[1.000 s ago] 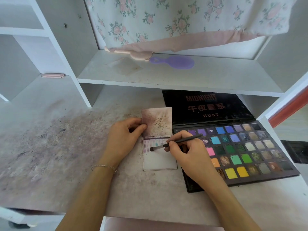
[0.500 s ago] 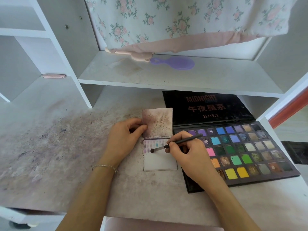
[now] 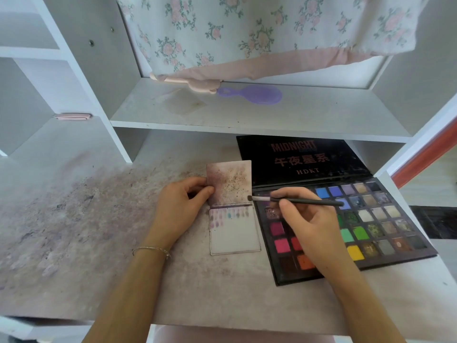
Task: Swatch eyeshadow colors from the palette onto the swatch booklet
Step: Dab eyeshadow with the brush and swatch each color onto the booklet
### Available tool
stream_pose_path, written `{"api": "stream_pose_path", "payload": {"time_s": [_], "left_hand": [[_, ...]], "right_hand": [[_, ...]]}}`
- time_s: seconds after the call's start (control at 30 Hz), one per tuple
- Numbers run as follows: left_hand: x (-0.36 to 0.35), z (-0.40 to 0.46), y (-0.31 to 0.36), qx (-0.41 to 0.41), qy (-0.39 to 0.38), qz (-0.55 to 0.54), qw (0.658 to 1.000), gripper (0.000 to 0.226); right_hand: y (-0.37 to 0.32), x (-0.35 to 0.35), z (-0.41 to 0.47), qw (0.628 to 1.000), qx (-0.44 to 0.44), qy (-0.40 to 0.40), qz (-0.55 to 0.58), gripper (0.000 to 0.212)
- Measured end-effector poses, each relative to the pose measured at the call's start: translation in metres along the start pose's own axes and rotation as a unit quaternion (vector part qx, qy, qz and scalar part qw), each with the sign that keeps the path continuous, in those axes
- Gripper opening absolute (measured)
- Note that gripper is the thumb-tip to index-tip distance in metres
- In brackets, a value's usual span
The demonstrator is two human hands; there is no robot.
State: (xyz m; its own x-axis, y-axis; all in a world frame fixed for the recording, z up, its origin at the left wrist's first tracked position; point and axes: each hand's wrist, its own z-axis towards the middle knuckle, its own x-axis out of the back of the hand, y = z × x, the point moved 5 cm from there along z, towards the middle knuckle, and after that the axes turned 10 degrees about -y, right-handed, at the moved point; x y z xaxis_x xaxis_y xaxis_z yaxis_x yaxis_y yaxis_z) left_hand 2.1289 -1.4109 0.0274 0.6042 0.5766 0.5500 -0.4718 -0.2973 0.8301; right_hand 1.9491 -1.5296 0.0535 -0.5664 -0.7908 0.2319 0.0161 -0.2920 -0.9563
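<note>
Head view: the left hand [image 3: 181,206] pinches the raised, stained flap of the swatch booklet [image 3: 233,229], thumb on its left edge, fingers curled behind. The booklet lies on the desk [image 3: 99,243], just left of the open eyeshadow palette [image 3: 366,219]. The right hand [image 3: 311,226], fingers curled, pinches a brush [image 3: 296,200] whose tip lies at the palette's upper-left corner.
</note>
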Motion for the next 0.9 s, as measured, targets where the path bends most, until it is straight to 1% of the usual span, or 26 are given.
{"api": "stream_pose_path", "payload": {"time_s": [0.07, 0.23, 0.37, 0.4, 0.47, 0.5, 0.63, 0.77, 0.9], "left_hand": [[0.000, 0.000, -0.001, 0.003, 0.001, -0.003, 1.000, 0.013], [0.001, -0.001, 0.000, 0.002, 0.002, 0.012, 1.000, 0.014], [0.000, -0.001, 0.000, 0.006, 0.004, 0.013, 1.000, 0.014], [0.000, -0.001, 0.000, 0.007, 0.004, 0.012, 1.000, 0.015], [0.000, -0.001, 0.000, 0.006, 0.004, 0.006, 1.000, 0.015], [0.000, -0.001, 0.001, 0.006, 0.004, 0.004, 1.000, 0.015], [0.000, -0.001, 0.001, 0.009, 0.004, 0.016, 1.000, 0.015], [0.000, -0.002, 0.003, 0.008, 0.006, 0.016, 1.000, 0.017], [0.000, -0.003, 0.003, 0.009, 0.008, 0.014, 1.000, 0.017]], "right_hand": [[0.003, 0.014, -0.006, 1.000, -0.009, 0.026, 0.002, 0.028], [0.020, 0.053, -0.022, 0.994, -0.053, 0.088, -0.040, 0.027], [0.023, 0.074, -0.034, 0.982, -0.026, 0.158, -0.100, 0.030], [0.022, 0.076, -0.035, 0.979, -0.015, 0.168, -0.116, 0.027], [0.020, 0.075, -0.037, 0.974, 0.005, 0.173, -0.147, 0.019], [0.020, 0.073, -0.037, 0.972, 0.013, 0.173, -0.160, 0.019], [0.017, 0.070, -0.036, 0.965, 0.039, 0.164, -0.199, 0.027], [0.020, 0.069, -0.034, 0.965, 0.032, 0.141, -0.217, 0.027], [0.022, 0.070, -0.034, 0.968, 0.026, 0.143, -0.205, 0.024]]}}
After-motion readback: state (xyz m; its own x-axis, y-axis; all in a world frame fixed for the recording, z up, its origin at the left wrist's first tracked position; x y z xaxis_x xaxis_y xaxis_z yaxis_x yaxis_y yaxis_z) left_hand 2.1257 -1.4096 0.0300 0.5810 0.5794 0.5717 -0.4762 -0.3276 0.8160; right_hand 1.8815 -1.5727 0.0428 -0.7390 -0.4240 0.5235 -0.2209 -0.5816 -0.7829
